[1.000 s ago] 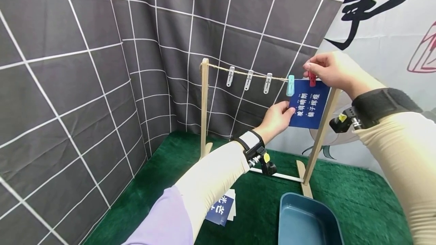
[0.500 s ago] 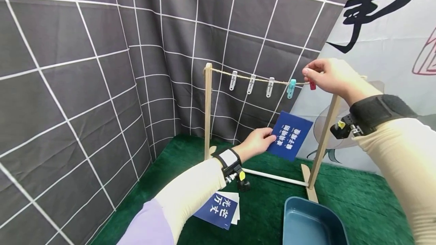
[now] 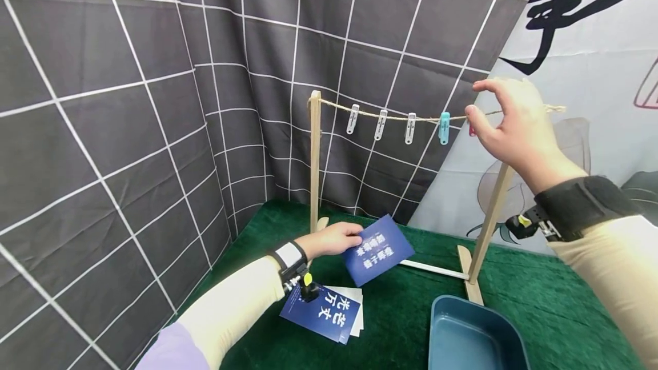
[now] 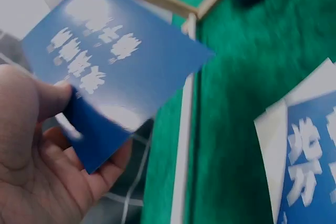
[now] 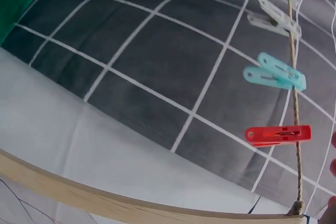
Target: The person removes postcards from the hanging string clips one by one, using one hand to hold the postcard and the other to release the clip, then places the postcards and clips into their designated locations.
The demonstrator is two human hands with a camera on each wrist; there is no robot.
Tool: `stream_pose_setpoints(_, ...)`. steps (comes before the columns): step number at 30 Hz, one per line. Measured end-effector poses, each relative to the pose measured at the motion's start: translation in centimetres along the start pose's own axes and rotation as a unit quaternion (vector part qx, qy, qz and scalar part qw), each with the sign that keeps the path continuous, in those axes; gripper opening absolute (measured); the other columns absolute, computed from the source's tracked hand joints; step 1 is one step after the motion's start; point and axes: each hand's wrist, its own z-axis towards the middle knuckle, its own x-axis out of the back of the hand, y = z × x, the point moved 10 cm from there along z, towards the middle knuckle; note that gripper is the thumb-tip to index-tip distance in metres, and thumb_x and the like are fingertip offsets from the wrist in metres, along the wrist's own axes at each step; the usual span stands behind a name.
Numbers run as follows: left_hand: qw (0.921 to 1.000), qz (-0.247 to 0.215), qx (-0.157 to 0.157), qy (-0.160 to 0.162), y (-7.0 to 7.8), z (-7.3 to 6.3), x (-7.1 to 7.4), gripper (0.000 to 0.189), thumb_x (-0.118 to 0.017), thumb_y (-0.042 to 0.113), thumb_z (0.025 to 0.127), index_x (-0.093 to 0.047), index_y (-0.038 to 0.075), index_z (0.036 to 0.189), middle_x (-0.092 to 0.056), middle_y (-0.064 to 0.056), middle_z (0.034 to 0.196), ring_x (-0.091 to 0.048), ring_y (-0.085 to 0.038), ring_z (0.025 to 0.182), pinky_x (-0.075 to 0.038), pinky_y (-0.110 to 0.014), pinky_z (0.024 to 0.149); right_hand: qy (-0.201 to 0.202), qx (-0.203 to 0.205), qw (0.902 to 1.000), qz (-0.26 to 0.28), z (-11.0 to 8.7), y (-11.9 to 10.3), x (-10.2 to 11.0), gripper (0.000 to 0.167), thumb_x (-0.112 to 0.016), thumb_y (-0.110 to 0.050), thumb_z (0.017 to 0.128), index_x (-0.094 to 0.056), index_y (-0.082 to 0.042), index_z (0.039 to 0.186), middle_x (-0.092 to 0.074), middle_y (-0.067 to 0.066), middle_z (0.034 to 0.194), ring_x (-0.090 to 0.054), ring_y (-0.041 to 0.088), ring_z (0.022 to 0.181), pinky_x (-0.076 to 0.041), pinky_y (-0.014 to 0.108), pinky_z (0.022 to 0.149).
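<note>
My left hand [image 3: 329, 240] pinches a blue card [image 3: 378, 251] with white Chinese characters between thumb and fingers, low in front of the wooden stand. In the left wrist view the card [image 4: 113, 61] is tilted, one corner by the fingers. My right hand [image 3: 519, 121] is raised at the rope's right end, thumb and fingers spread, holding nothing. Beside it, a red clothespin [image 5: 278, 135] is clipped on the rope [image 5: 294, 108], mostly hidden in the head view. A teal clothespin [image 3: 444, 128] hangs left of it, then several pale ones, such as this clothespin [image 3: 410, 128].
Under my left wrist lies a pile of blue and white cards [image 3: 325, 314] on the green cloth [image 3: 396, 324]. A blue tray [image 3: 441, 301] stands at the lower right. Wooden posts [image 3: 316, 159] hold the rope, joined below by a white bar [image 3: 434, 269].
My left hand has brought the card down and left, away from the rope. My right hand has let go of the red clothespin and spread its fingers; the clothespin stays on the rope.
</note>
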Motion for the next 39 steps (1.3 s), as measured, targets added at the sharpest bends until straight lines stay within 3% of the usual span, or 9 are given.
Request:
stream_pose_setpoints(7,0.9948,0.026,0.034,-0.093,-5.0,-3.2,-0.5,0.019,-0.049,0.015,0.107,-0.067,0.013,0.111,-0.065,0.0,0.093,-0.065,-0.015,0.084,-0.052,-0.034,0.08,0.04,0.046,0.9981,0.01,-2.2,-0.7,0.7,0.038,-0.066,-0.015,0.093,-0.061,0.005,0.125,-0.062,0.026,0.127,-0.049,0.045,0.128,-0.019,0.046,0.122)
stream_pose_setpoints(14,0.9867,0.098,0.028,-0.126,-7.1,-5.8,-1.6,0.019,-0.052,0.013,0.104,-0.064,0.018,0.09,-0.059,0.004,0.084,-0.057,-0.011,0.077,-0.046,-0.029,0.071,0.056,0.026,0.9981,0.011,-4.3,0.0,1.3,0.037,-0.065,-0.016,0.093,-0.061,0.003,0.124,-0.061,0.023,0.131,-0.048,0.044,0.129,-0.028,0.048,0.118)
stream_pose_setpoints(18,0.9831,0.137,0.028,-0.118,-8.0,-6.8,-2.0,0.017,-0.057,0.015,0.102,-0.067,0.024,0.092,-0.061,0.008,0.086,-0.057,-0.009,0.079,-0.047,-0.029,0.074,0.082,0.03,0.9959,0.021,-5.5,-0.3,1.8,0.037,-0.06,-0.02,0.094,-0.062,0.006,0.12,-0.062,0.024,0.13,-0.05,0.046,0.126,-0.034,0.047,0.115)
stream_pose_setpoints(21,0.9769,0.189,0.0,-0.099,-8.6,-7.3,-2.5,0.012,-0.06,0.018,0.101,-0.069,0.024,0.097,-0.06,0.01,0.088,-0.057,-0.006,0.08,-0.049,-0.028,0.076,0.118,0.04,0.9918,0.025,-6.5,-0.9,2.3,0.04,-0.056,-0.026,0.095,-0.063,0.009,0.113,-0.064,0.027,0.123,-0.052,0.048,0.12,-0.035,0.041,0.113)
stream_pose_setpoints(26,0.9492,0.302,-0.075,-0.045,-8.9,-8.2,-3.4,0.009,-0.065,0.023,0.097,-0.069,0.02,0.106,-0.058,0.01,0.092,-0.056,-0.004,0.082,-0.051,-0.025,0.076,0.147,0.044,0.9878,0.023,-8.2,-1.4,2.5,0.043,-0.055,-0.031,0.094,-0.064,0.01,0.105,-0.064,0.031,0.109,-0.053,0.049,0.107,-0.036,0.028,0.104)
stream_pose_setpoints(31,0.9278,0.357,-0.11,-0.003,-8.6,-9.0,-3.9,0.014,-0.068,0.027,0.096,-0.07,0.02,0.108,-0.06,0.008,0.093,-0.059,-0.007,0.084,-0.051,-0.026,0.076,0.131,0.061,0.9893,0.019,-10.3,-1.4,1.3,0.049,-0.052,-0.037,0.098,-0.064,0.01,0.101,-0.063,0.03,0.101,-0.054,0.048,0.1,-0.032,0.018,0.103)
stream_pose_setpoints(34,0.915,0.384,-0.124,0.011,-8.3,-9.2,-4.0,0.015,-0.069,0.029,0.096,-0.07,0.02,0.107,-0.061,0.008,0.092,-0.059,-0.008,0.084,-0.051,-0.027,0.076,0.149,0.093,0.9839,0.036,-12.2,-1.6,0.4,0.051,-0.053,-0.04,0.099,-0.064,0.009,0.093,-0.064,0.028,0.092,-0.055,0.047,0.091,-0.034,0.019,0.101)
stream_pose_setpoints(37,0.905,0.405,-0.128,0.016,-8.5,-9.3,-4.1,0.016,-0.07,0.033,0.096,-0.069,0.021,0.107,-0.06,0.008,0.091,-0.058,-0.008,0.083,-0.05,-0.027,0.077,0.157,0.132,0.9781,0.038,-14.7,-1.8,-1.0,0.047,-0.054,-0.038,0.1,-0.064,0.006,0.086,-0.065,0.026,0.086,-0.056,0.045,0.082,-0.042,0.033,0.089)
stream_pose_setpoints(39,0.9029,0.411,-0.123,0.017,-8.7,-9.1,-4.2,0.017,-0.069,0.035,0.096,-0.068,0.022,0.107,-0.061,0.008,0.092,-0.059,-0.008,0.084,-0.05,-0.027,0.078,0.138,0.147,0.9792,0.026,-16.3,-1.7,-2.2,0.045,-0.054,-0.037,0.1,-0.061,0.003,0.08,-0.064,0.023,0.084,-0.055,0.043,0.077,-0.04,0.042,0.078)
